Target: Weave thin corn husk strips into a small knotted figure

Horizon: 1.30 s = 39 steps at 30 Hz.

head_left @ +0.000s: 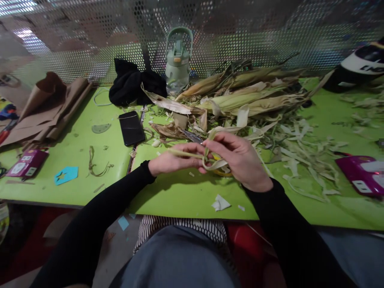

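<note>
Between my two hands, above the green table, is a pale green corn husk strip (205, 160) bent into a loop. My left hand (180, 159) is closed on the strip, one stiff length of it lying along the fingers. The thumb and fingers of my right hand (237, 156) pinch the looped part. Beneath the hands lies a pair of scissors (193, 137); its blades point away to the left, and its yellow handles are partly hidden by my right hand. A heap of dried corn husks (246, 98) lies just beyond.
Torn husk shreds (312, 164) litter the right side. Left of my hands are a black phone (132, 129), black cloth (135, 86), brown paper (51, 112) and a blue paper piece (66, 175). A green water bottle (177, 64) stands against the perforated screen (99, 44). A dark bottle (357, 68) is at right.
</note>
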Each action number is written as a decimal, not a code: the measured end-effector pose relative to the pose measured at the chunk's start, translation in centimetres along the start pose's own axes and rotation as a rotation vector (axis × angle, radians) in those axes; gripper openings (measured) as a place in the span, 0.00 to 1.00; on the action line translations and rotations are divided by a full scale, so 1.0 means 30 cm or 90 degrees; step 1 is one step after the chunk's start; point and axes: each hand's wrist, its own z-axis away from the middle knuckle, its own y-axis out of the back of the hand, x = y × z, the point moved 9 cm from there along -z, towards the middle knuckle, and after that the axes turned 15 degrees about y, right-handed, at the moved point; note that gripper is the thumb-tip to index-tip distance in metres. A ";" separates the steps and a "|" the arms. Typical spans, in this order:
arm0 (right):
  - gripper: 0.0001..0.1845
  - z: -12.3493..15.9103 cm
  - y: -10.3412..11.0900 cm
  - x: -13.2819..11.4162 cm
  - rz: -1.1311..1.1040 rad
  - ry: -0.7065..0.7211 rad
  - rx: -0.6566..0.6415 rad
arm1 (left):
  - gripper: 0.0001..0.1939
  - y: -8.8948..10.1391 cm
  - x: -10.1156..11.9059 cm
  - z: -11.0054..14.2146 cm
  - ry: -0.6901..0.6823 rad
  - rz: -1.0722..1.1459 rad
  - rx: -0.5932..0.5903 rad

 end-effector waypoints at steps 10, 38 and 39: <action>0.14 0.031 -0.002 0.073 -0.220 -0.139 0.148 | 0.18 -0.025 0.005 0.013 -0.022 0.128 0.000; 0.02 0.101 -0.018 -0.248 0.458 0.447 0.051 | 0.12 0.021 0.090 0.078 -0.203 -0.097 0.197; 0.03 0.104 -0.002 -0.249 0.463 0.443 0.094 | 0.13 0.019 0.085 0.075 -0.197 -0.091 0.189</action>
